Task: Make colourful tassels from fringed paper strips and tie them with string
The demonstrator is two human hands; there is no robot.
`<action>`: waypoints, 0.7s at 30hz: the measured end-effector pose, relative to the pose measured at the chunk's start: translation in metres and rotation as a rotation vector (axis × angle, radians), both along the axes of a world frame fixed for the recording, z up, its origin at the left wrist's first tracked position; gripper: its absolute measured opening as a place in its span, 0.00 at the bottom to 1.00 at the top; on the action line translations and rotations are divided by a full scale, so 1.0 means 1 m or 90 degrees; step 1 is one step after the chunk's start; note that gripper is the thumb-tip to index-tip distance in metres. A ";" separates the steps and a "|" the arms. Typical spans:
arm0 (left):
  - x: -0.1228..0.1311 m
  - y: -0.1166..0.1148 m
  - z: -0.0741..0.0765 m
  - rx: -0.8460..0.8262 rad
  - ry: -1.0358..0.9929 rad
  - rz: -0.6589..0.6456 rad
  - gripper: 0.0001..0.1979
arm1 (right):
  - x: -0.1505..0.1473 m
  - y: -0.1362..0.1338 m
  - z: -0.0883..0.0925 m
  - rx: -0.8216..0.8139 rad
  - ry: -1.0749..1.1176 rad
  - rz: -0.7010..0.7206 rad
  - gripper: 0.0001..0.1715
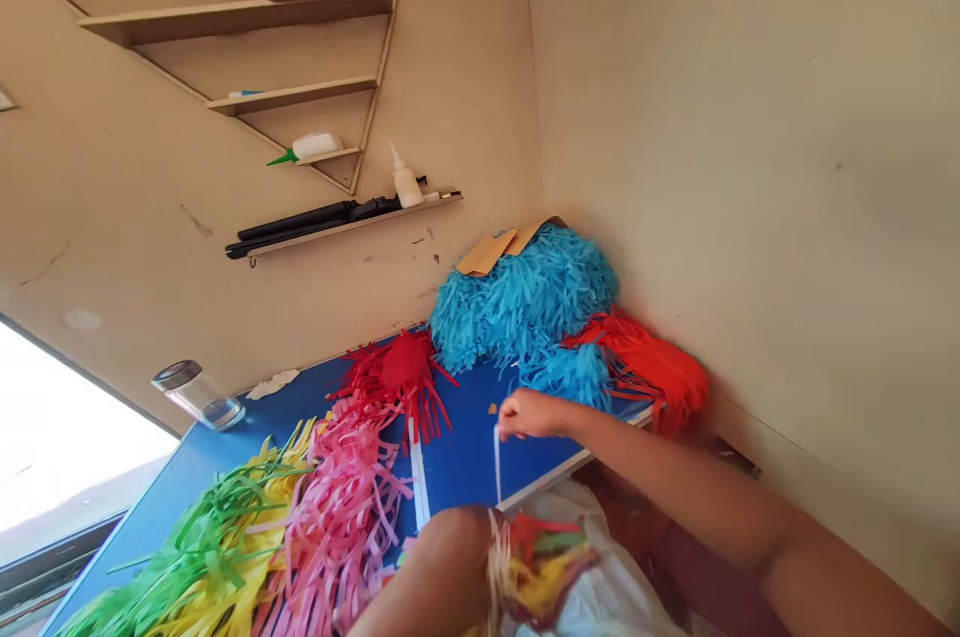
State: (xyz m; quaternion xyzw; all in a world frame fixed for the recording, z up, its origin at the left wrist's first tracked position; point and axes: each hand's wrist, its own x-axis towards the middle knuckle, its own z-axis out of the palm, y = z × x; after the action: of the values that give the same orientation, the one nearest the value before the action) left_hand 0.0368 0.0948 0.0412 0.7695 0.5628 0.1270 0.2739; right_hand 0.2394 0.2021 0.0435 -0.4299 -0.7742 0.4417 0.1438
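My right hand (531, 415) is closed in a pinch on a thin white string (497, 465), held up over the near edge of the blue table. From the fingers the string runs straight down towards a bent knee (454, 542). Pale strands (498, 572) hang beside the knee. Next to them lies a blurred bundle of red, green and yellow strips (546, 567), over white plastic (600, 562). My left hand does not show.
Fringed paper in green (180, 547), pink (349, 487), red (405, 362) and light blue (525, 292) covers much of the blue table (469, 462). An orange-red bunch (667, 377) sits by the right wall. A glass jar (199, 397) stands tilted in view at left. Shelves hold glue bottles (406, 182).
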 end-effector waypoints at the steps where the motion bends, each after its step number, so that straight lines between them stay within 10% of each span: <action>1: 0.005 0.008 -0.005 0.018 0.109 0.036 0.05 | -0.006 -0.005 0.013 0.028 0.007 -0.009 0.12; 5: -0.008 0.041 -0.012 0.082 0.187 0.151 0.13 | -0.023 -0.061 0.019 0.177 0.059 0.136 0.12; 8: -0.027 0.039 -0.008 0.075 -0.046 0.199 0.13 | -0.016 -0.084 -0.016 0.070 0.070 0.190 0.13; 12: -0.017 0.012 0.001 -0.128 -0.409 0.064 0.19 | -0.003 -0.045 -0.046 -0.089 0.005 0.122 0.11; 16: 0.007 0.005 -0.001 -0.155 -0.291 -0.119 0.16 | -0.005 0.006 -0.023 -0.066 -0.005 0.163 0.07; 21: 0.016 0.025 -0.033 0.019 -0.125 0.000 0.09 | -0.015 0.000 0.009 0.136 -0.083 0.193 0.05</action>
State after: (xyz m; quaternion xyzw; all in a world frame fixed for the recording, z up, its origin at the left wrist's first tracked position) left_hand 0.0526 0.1203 0.0082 0.7575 0.5310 0.2103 0.3162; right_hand 0.2241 0.2020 0.0521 -0.3181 -0.8803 0.3448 0.0702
